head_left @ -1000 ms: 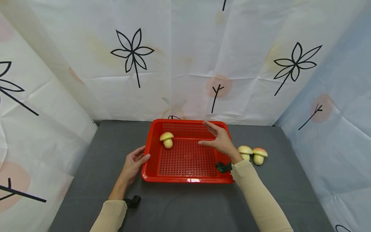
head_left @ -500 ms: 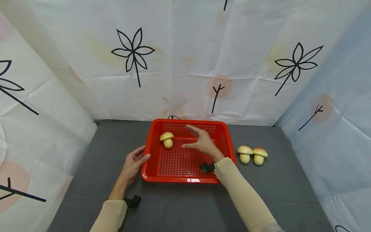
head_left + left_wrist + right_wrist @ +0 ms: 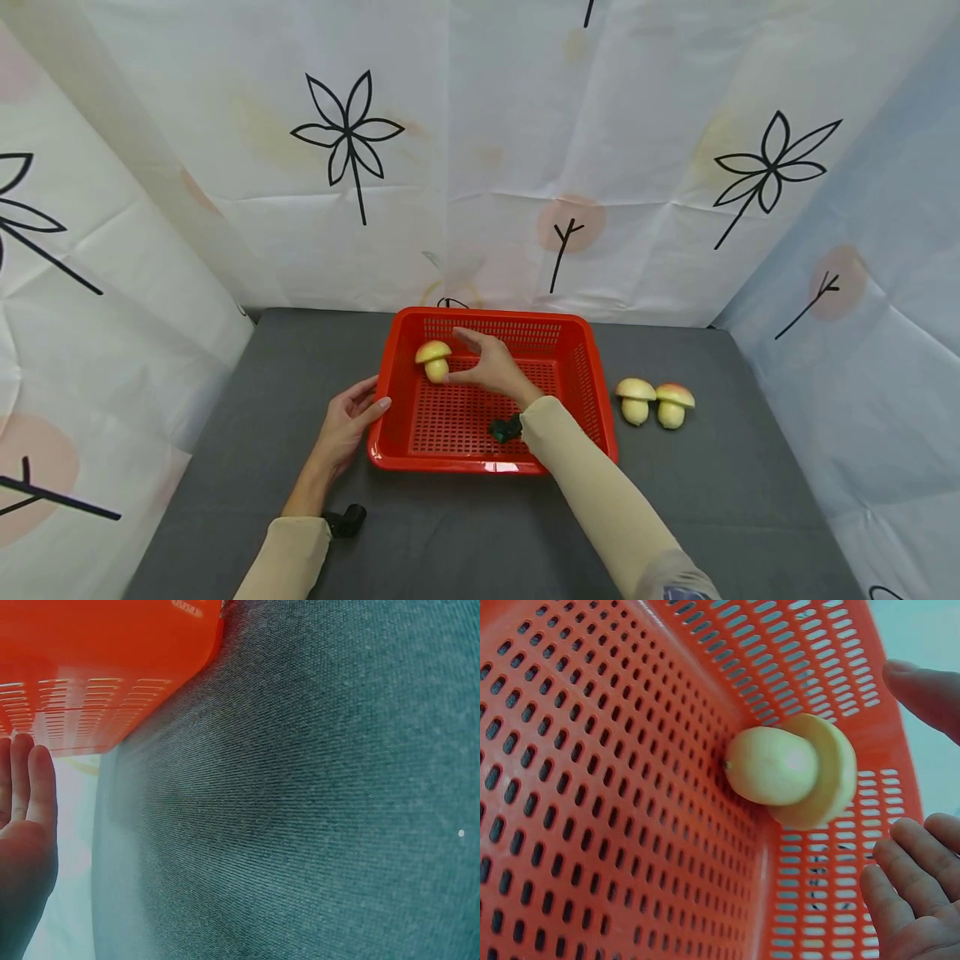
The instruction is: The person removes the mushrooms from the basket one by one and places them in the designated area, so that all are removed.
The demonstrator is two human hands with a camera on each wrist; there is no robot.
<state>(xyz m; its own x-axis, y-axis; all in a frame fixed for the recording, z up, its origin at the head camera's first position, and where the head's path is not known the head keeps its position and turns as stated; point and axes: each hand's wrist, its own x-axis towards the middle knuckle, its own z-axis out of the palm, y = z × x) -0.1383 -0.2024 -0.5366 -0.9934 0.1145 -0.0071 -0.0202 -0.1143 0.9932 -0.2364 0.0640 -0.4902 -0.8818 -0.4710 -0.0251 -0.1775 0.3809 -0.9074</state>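
Note:
A red plastic basket (image 3: 491,467) with slotted walls stands on the grey cloth. Inside, near its left wall, a yellow toy mushroom (image 3: 433,361) leans; the right wrist view shows the mushroom (image 3: 780,769) stem-first against the wall. My right hand (image 3: 491,364) is over the basket, thumb and fingers spread beside this mushroom; in the right wrist view the hand (image 3: 922,892) is apart from it. My left hand (image 3: 347,425) rests at the basket's left side, its thumb at the rim. In the left wrist view its straight fingers (image 3: 26,776) lie by the outer wall.
Two more toy mushrooms, a yellow one (image 3: 635,402) and a red-tinged one (image 3: 673,406), stand side by side to the right of the basket. Printed white cloth walls (image 3: 487,167) enclose the grey table (image 3: 450,533) at the back and both sides.
My right hand has moved left across the basket, from its right side to beside the mushroom within, fingers still spread. The left hand and all the mushrooms stay in place.

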